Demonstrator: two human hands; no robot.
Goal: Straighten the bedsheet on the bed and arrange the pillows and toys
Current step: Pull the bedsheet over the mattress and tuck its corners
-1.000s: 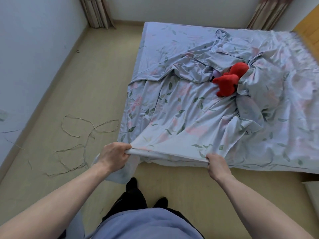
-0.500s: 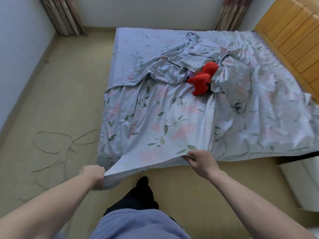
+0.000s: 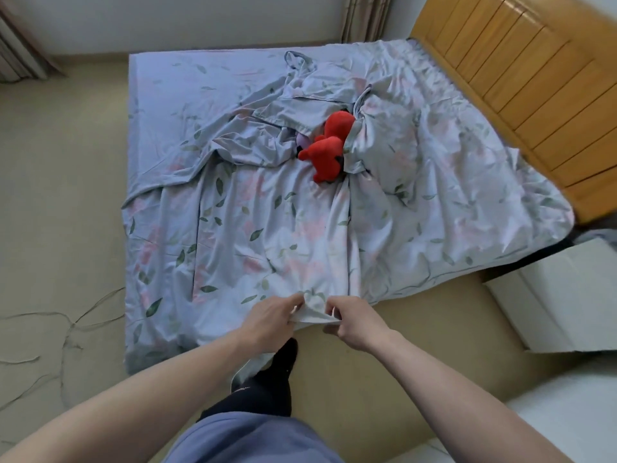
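The bedsheet fills the middle of the frame, pale blue with green leaves and pink flowers, spread over the bed and badly rumpled; its near edge sits at lower centre, and there you hold it with both hands. Your left hand pinches the edge between thumb and curled fingers; your right hand grips the same edge just beside it, fingers folded over the cloth, so that a small bunched fold stands between the two hands. From that fold, creases run up the sheet toward the centre; to the left the sheet hangs over the side of the bed down to the floor.

Above centre lies a red soft toy, half tucked among folds of cloth; a small pale purple thing shows at its left, too hidden to name. Bunched cloth in the same print lies heaped around the toy; whether it covers pillows you cannot tell from here.

At upper right the wooden headboard runs slantwise along the bed's far side; a white cabinet stands at the right edge below it. Curtains hang at the top of the frame; thin cords trail over the floor at lower left; your dark-socked foot stands just beneath your hands.
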